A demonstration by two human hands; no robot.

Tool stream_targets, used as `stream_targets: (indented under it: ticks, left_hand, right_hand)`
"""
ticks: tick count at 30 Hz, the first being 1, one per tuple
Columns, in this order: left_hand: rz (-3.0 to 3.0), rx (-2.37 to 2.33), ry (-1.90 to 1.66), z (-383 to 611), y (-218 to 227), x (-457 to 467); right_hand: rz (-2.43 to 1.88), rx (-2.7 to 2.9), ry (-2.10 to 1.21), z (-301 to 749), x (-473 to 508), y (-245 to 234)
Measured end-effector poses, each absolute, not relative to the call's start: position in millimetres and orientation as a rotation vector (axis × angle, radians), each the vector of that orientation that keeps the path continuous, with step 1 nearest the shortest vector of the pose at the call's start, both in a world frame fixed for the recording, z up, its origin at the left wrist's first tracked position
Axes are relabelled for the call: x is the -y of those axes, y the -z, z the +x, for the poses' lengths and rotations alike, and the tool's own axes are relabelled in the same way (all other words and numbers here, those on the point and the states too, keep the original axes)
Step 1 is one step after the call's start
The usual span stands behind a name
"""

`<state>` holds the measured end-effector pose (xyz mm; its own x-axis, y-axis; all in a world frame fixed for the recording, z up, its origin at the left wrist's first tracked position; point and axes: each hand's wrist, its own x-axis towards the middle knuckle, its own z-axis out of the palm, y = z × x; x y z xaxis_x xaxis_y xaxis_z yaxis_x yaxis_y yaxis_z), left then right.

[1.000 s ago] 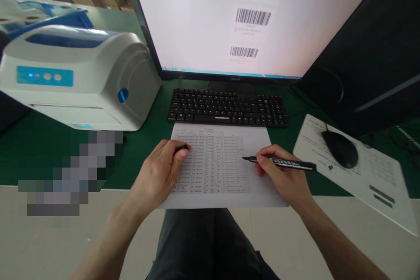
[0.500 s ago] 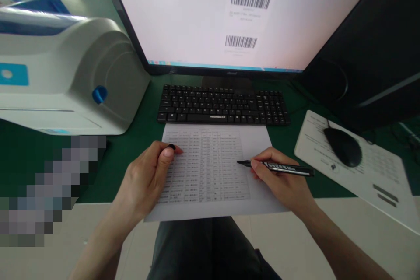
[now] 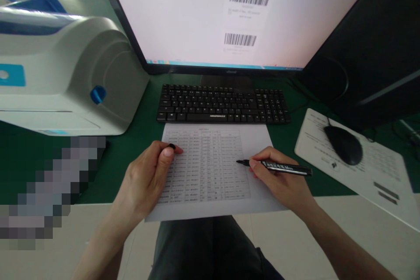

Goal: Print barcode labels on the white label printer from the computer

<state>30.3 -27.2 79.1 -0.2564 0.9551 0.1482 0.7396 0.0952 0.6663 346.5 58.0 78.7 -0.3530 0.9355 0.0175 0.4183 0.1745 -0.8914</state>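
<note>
A printed sheet (image 3: 210, 140) with a table of small text lies on the green desk mat, its near edge hanging over the desk front. My right hand (image 3: 278, 181) is closed on a black marker pen (image 3: 285, 168), its tip resting just above the table's right columns. My left hand (image 3: 149, 177) rests on the sheet's left side, fingers curled around a small black pen cap (image 3: 171, 146) that peeks out by the thumb.
A black keyboard (image 3: 223, 104) sits behind the sheet under a monitor (image 3: 197, 13) showing barcodes. A white label printer (image 3: 65, 74) stands at left. At right a black mouse (image 3: 344, 144) lies on a white pad (image 3: 377, 170), with a dark computer case (image 3: 370, 43) behind.
The view has shifted left and slightly down since a second ago. My right hand has slid the pen tip a little leftward over the sheet. My left hand stays in place.
</note>
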Motion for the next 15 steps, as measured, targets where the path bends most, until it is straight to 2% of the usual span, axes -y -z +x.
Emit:
stream_targets:
  ticks: [15]
  left_hand:
    - [1.636,-2.064,-0.951,30.5,-78.7,29.8]
  right_hand:
    - [-1.276,1.651,-1.028,354.4,-54.7,-72.7]
